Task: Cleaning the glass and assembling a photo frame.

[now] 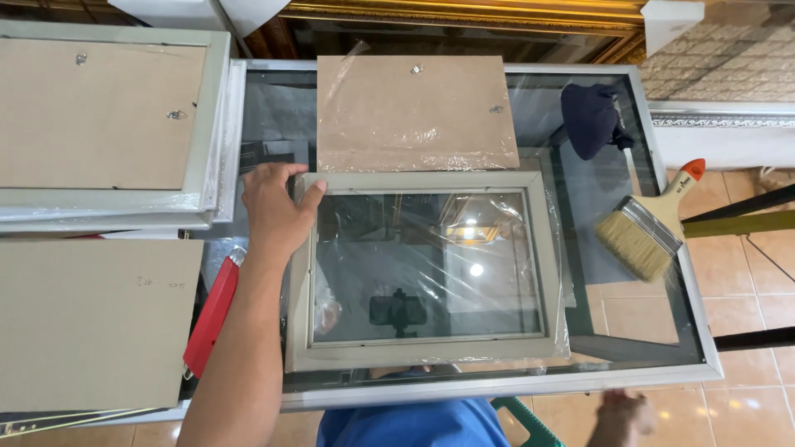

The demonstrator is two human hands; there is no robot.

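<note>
at the bench's (679, 377) near edge, the left hand (277, 211) pinches the grey picture frame's (426, 269) far-left corner. held by one corner, its loose plastic wrap could let it slip on the glass. the right hand (621, 414), low off the near edge, is too blurred to tell.

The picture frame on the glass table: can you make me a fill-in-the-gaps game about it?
1. The left hand grips the grey picture frame at its top-left ____.
2. The paintbrush right of the frame has an ____ handle tip.
3. The red tool lies to the ____ of the frame.
4. The right hand is below the glass table's ____ edge.

Missing words: corner; orange; left; near
</note>
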